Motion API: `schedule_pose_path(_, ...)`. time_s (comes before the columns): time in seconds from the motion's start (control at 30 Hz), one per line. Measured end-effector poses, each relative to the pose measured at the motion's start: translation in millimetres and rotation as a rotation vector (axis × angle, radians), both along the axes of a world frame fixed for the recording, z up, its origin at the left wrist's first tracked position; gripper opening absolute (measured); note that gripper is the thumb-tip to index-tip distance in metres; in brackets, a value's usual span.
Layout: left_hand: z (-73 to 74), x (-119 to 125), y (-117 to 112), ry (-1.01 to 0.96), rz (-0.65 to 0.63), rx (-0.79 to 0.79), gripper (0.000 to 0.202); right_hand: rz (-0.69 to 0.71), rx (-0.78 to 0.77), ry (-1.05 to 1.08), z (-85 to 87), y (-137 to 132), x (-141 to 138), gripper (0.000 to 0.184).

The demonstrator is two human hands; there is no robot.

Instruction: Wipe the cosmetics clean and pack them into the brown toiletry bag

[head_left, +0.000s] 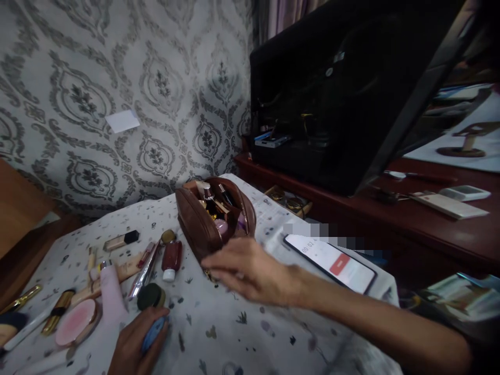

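Observation:
My right hand [250,271] reaches across the patterned cloth [219,333], fingers stretched and slightly blurred, just in front of an open brown leather pouch [203,224] filled with small cosmetic bottles. It touches or nearly touches the pouch's near end; nothing shows in it. My left hand [135,344] rests low on the cloth, closed around a small blue object [154,330], next to a dark round lid [150,296].
Scattered cosmetics lie at left: a pink compact [76,322], a red bottle [172,258], gold tubes [58,310]. A phone [332,260] with a lit screen lies right of the pouch. A dark TV [344,94] stands on a wooden cabinet [429,219].

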State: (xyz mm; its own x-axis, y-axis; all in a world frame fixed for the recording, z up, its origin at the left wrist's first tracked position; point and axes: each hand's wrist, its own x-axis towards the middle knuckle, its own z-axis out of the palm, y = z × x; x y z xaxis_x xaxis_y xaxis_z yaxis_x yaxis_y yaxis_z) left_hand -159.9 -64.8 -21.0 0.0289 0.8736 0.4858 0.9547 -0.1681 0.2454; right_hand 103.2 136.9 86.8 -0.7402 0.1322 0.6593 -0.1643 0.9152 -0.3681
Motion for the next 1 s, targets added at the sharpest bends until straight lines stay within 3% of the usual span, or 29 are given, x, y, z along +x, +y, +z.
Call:
schedule_pose_path(0.17, 7.1, 7, 5, -0.019, -0.052, 0.062, 0.019, 0.081, 0.007, -0.236, -46.6, -37, -22, 0.021)
schedule_pose_path(0.33, 1.3, 6, 5, -0.002, -0.082, 0.107, 0.020, 0.125, -0.127, -0.392, -62.0, -62, -54, 0.016)
schedule_pose_path(0.5, -6.1, 6, 5, 0.017, -0.102, 0.208, 0.025, 0.111, -0.448, -0.383, -67.7, -83, -86, 0.014)
schedule_pose_path(0.63, 7.1, 4, 7, 0.019, -0.048, 0.236, 0.020, 0.141, -0.817, -0.269, -77.9, -92, -108, 0.011)
schedule_pose_path(0.7, 14.1, 1, 8, 0.037, -0.015, 0.221, 0.018, 0.189, -0.923, -0.212, -85.0, -95, -116, 0.014)
schedule_pose_path(0.83, 18.8, -7, 7, 0.141, 0.036, 0.238, 0.023, 0.228, -0.918, -0.153, -97.1, -95, -120, 0.021)
schedule_pose_path(1.0, 22.0, -10, 4, 0.123, 0.092, 0.163, 0.021, 0.211, -0.897, -0.235, -100.1, -89, -115, 0.030)
